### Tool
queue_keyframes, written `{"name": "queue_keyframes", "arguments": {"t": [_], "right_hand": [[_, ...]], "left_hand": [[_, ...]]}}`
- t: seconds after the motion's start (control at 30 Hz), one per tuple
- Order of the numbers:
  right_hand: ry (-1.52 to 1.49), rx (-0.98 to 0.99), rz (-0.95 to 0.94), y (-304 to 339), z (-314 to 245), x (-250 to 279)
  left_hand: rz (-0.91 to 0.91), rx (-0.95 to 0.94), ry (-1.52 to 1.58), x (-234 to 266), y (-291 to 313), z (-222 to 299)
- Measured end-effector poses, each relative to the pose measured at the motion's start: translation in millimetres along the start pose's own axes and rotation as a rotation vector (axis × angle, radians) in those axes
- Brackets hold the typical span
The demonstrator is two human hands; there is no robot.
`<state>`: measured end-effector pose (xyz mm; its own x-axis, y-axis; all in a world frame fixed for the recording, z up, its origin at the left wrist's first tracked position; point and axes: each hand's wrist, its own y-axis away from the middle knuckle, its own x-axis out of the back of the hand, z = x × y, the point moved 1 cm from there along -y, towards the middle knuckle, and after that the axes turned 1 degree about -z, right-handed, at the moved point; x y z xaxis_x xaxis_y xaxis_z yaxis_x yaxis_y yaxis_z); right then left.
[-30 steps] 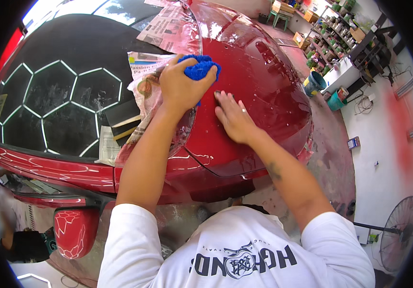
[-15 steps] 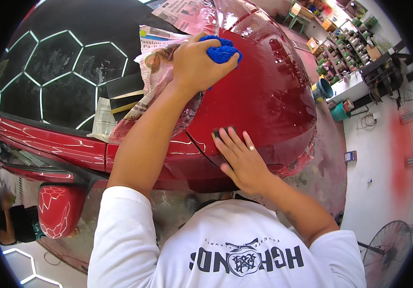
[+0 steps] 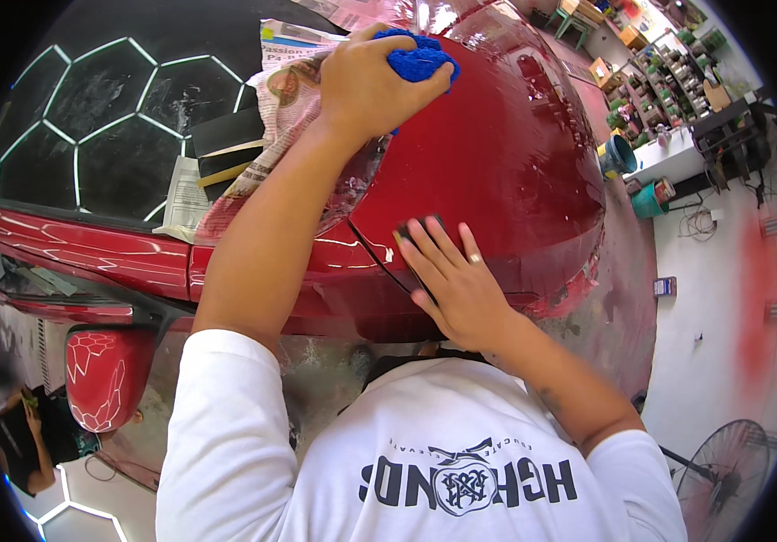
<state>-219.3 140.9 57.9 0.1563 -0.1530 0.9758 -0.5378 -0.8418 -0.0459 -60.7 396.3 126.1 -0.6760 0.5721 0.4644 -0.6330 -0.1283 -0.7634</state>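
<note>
My left hand (image 3: 366, 86) is closed around a bunched blue cloth (image 3: 423, 60), held over the red hood (image 3: 479, 135) next to the newspaper masking. On the glossy red panel by the seam, my right hand (image 3: 456, 275) lies flat with its fingers stretched over a thin dark sanding pad (image 3: 404, 233). Only the pad's edges show past the fingertips; the rest is hidden under the hand. Pink-stained newspaper (image 3: 289, 108) covers the hood's edge by the windshield. Two dark flat pieces (image 3: 226, 135), one with a yellowish edge, rest beside it on the glass.
A red side mirror (image 3: 104, 379) sticks out at the lower left, near a person (image 3: 23, 434) in dark clothes. Buckets (image 3: 618, 155) and shelves of cans (image 3: 668, 90) stand at the upper right. A fan (image 3: 727, 479) is at the lower right.
The view has shifted slightly, so the car sits higher in the picture. Both hands keep about the same places on the car. The person at lower left has moved an arm.
</note>
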Motion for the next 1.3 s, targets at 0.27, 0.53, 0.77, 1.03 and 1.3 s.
{"name": "queue_keyframes", "arguments": {"t": [0.27, 0.53, 0.77, 1.03, 1.3], "right_hand": [[0.0, -0.006, 0.007, 8, 3, -2], [-0.058, 0.012, 0.089, -33, 1, -4], [-0.081, -0.021, 0.084, -44, 4, -2], [-0.626, -0.222, 0.331, -19, 63, 25], [-0.023, -0.024, 0.08, 29, -1, -18]], "left_hand": [[-0.015, -0.002, -0.033, 1, 4, 6], [-0.016, -0.039, -0.063, -7, 10, 5], [-0.044, -0.097, -0.083, -10, 8, 5], [-0.009, -0.105, 0.085, 14, -2, 22], [-0.013, -0.078, -0.035, 2, 6, 7]]}}
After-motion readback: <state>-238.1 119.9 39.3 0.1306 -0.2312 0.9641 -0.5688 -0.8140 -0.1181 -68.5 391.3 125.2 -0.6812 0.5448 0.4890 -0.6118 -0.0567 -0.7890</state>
